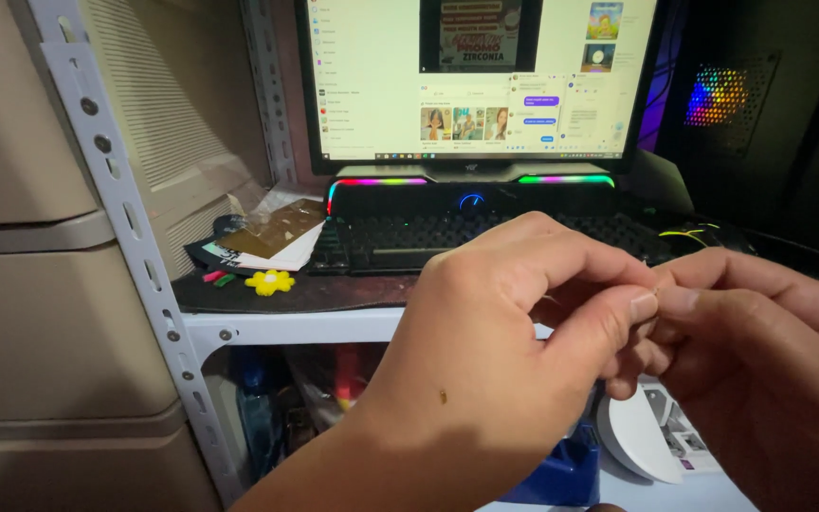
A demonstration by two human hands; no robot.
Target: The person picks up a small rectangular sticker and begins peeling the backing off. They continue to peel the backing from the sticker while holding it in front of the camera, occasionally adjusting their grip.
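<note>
A lit flat computer monitor stands at the back; below it lies a black keyboard with a rainbow light strip. In front of the keyboard, the left hand and right hand meet, thumbs and forefingers pinched together on something too small to identify. Left of the keyboard lies a small yellow flower-shaped piece.

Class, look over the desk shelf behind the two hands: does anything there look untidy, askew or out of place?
Yes. Left of the black keyboard, a loose stack of papers and cards lies askew, corners fanned out. In front of it a small yellow flower-shaped piece and tiny red and green bits lie scattered near the shelf edge.
</note>
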